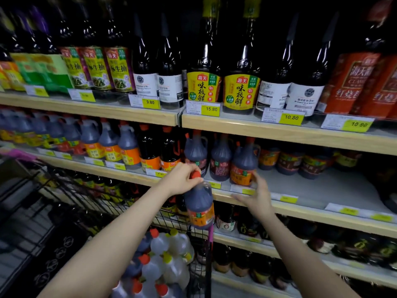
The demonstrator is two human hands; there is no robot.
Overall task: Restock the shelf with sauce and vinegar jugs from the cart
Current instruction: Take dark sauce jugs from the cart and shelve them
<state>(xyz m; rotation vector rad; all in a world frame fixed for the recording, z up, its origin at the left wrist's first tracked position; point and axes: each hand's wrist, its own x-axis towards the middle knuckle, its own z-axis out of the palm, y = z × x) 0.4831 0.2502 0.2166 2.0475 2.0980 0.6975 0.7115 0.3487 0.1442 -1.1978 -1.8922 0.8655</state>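
My left hand (182, 178) grips the red-capped neck of a dark sauce jug (199, 208) with an orange label, holding it in the air just below the front edge of the middle shelf (311, 209). My right hand (256, 196) hovers with its fingers spread by the shelf edge, its fingertips next to a matching dark jug (243, 164) that stands on the shelf. Two more such jugs (220, 161) stand to its left. The wire cart (64, 190) at lower left holds several clear and dark jugs (163, 257) with red and yellow caps.
Bare grey shelf surface (318, 186) lies right of the standing jugs, with darker short jugs (290, 161) further back. Tall soy sauce bottles (204, 82) fill the shelf above. Yellow price tags (291, 118) line the shelf edges. More bottles fill the lower shelves (279, 239).
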